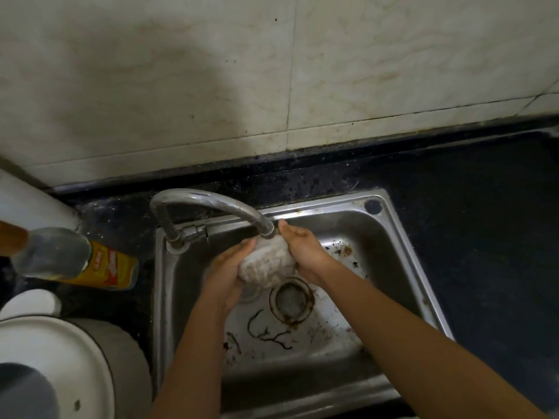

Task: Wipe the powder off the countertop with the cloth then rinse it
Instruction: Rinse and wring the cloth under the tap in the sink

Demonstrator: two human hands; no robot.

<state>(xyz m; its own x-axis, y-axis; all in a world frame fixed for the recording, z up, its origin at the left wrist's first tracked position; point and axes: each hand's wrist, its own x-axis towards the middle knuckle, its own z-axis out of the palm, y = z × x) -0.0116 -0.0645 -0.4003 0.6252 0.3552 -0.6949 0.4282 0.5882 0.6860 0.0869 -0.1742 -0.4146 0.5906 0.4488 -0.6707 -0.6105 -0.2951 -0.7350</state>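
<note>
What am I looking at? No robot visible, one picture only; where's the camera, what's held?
No machine here: a person works with bare hands, and the single picture comes from a wide-angle camera worn on the head, looking down. The left hand and right hand both grip a bunched whitish cloth right under the spout of the faucet, above the steel sink and its drain. Whether water runs is too hard to tell. On the dark countertop, left of the sink, is a bottle with a yellow label; a white lidded container sits nearer the camera.

The pale, bunched cloth (267, 264) sits under the tap spout, above the sink.
</note>
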